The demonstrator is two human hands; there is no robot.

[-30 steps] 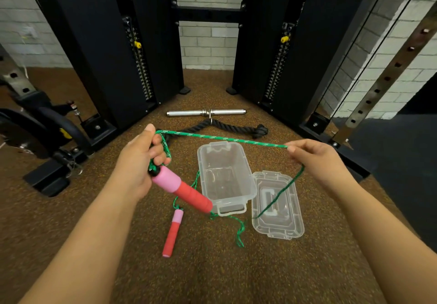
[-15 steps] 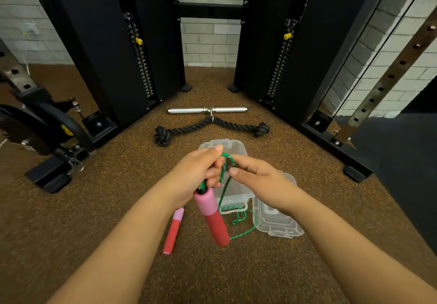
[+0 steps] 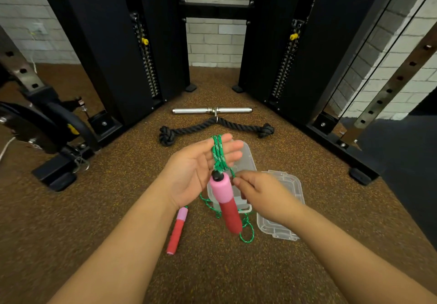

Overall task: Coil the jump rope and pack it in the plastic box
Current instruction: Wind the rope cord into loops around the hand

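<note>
Head view, looking down at brown speckled floor [image 3: 118, 221]. Left hand [image 3: 201, 169] spread open, palm up, green rope [image 3: 218, 154] looped in several turns over the fingers. Pink and red handle [image 3: 225, 203] dangling below those loops. Right hand [image 3: 262, 193] pinched closed on the rope just beside the handle's top. Clear plastic box [image 3: 247, 159] under both hands, lid [image 3: 283, 209] beside it. Second handle [image 3: 177, 230] lying on the floor.
</note>
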